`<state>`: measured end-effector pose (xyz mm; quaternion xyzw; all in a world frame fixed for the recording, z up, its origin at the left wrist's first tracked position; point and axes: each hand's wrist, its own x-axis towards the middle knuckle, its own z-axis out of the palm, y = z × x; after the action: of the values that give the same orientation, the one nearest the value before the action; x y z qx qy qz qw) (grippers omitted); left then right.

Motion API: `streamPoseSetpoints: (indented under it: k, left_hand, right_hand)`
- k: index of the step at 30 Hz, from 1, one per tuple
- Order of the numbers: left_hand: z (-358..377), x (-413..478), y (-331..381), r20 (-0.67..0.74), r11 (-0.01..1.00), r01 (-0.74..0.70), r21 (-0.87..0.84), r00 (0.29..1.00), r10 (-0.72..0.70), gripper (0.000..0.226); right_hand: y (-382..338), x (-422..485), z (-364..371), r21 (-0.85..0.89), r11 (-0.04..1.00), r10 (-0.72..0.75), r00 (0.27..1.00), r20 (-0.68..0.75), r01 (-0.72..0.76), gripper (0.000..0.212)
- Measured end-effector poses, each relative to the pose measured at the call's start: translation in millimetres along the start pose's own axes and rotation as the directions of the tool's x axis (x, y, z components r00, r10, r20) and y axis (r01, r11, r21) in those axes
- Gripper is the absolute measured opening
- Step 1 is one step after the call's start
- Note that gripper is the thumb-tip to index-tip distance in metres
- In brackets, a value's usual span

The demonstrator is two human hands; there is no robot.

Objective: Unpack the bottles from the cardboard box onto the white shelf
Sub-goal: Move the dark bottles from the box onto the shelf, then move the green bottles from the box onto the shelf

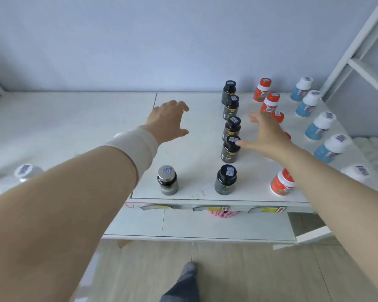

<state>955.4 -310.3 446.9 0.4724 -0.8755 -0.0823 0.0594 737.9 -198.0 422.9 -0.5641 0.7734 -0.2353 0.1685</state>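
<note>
Head view: my left hand [168, 120] and right hand [268, 136] hover over the white shelf [192, 153], both grips wide and empty. Bottles stand in colour-sorted rows: dark black-capped plastic bottles [231, 127], orange white-banded bottles [261, 90], blue white-capped bottles [319, 126]. A lone silver-capped dark bottle [167, 180] probably starts a new row. Cardboard box not in view.

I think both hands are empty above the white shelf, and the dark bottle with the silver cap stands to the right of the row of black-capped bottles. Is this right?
Not fully. The head view shows the dark bottle with the silver cap left of the row of black-capped bottles, not right. The left hand and right hand are empty above the white shelf.
</note>
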Motion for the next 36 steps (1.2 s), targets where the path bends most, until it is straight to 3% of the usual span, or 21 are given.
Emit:
streamPoseSetpoints:
  k: [7,17,21,25,31,36]
  left_hand:
    - [-53,-97,-67,0.011,0.939,0.232,0.254,0.970,-0.242,0.065]
    - [-89,-300,-264,-0.083,0.761,0.598,0.251,0.796,-0.599,0.055]
    - [-85,-408,-354,-0.125,0.629,0.755,0.184,0.653,-0.747,0.052]
    - [-55,-521,-423,-0.075,0.482,0.871,0.098,0.489,-0.869,0.048]
    - [4,-642,-498,0.129,0.241,0.970,0.043,0.234,-0.964,0.045]
    - [44,-685,-564,0.235,0.097,0.995,0.028,0.088,-0.968,0.045]
  right_hand:
    - [-136,-4,23,-0.340,0.888,-0.274,0.950,0.153,0.311,0.074]
    - [-386,-73,194,-0.320,0.658,-0.562,0.728,0.394,0.681,0.067]
    - [-491,-127,289,-0.310,0.544,-0.610,0.621,0.492,0.780,0.065]
    - [-569,-194,384,-0.248,0.426,-0.617,0.480,0.623,0.870,0.068]
    - [-638,-262,507,-0.145,0.294,-0.570,0.295,0.767,0.945,0.066]
    - [-683,-275,606,-0.081,0.207,-0.498,0.176,0.849,0.975,0.065]
